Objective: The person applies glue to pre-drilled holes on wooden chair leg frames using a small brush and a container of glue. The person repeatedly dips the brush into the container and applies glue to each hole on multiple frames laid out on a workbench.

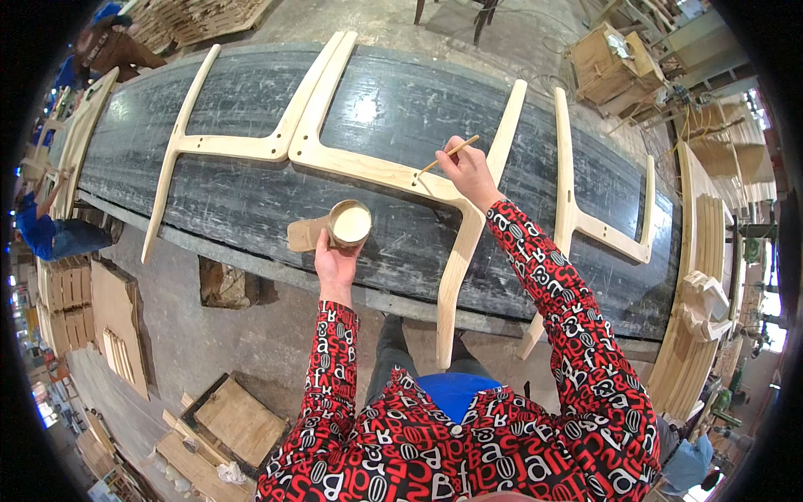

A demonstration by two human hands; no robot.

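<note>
My left hand (337, 269) is closed around a small round cup of cream-coloured liquid (350, 224) held over the dark table. A flat tan piece (302, 235) juts out from the cup's left side; whether it is joined to the cup I cannot tell. Between the fingers of my right hand (471, 177) is a thin wooden stick (456, 151). Its lower tip meets a dark hole in the crossbar of a pale wooden furniture frame (368, 164). This frame lies flat, one leg reaching past the table's near edge.
Another pale frame (226, 146) touches it on the left, and a third frame (594, 224) lies right on the dark table (242, 197). Stacked boards (701, 243) stand beyond the right end. A person in blue (38, 222) is at far left. An open wooden box (238, 418) sits lower left.
</note>
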